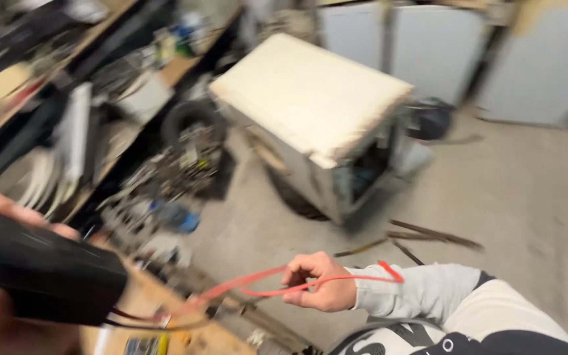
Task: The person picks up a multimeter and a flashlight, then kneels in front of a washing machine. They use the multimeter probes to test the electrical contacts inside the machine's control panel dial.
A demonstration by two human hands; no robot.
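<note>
A thin red wire [310, 284] runs from a black boxy device [41, 266] at lower left to the right hand [317, 281], whose fingers are curled and pinching it in a loop; the wire looks light, limp and best gripped near its ends; the left hand [1, 322] is wrapped around the device, seemingly rigid and heavier; a wooden bench [165, 322] lies below, a white cabinet [310, 98] beyond on the concrete floor [527, 197].

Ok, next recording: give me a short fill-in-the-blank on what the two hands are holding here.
1. The right hand pinches a thin ____ wire.
2. The left hand holds a boxy ____ device.
3. The wire runs from the device's ____ end.
4. The white-topped cabinet stands on the ____ floor.

Missing words: red; black; right; concrete
</note>
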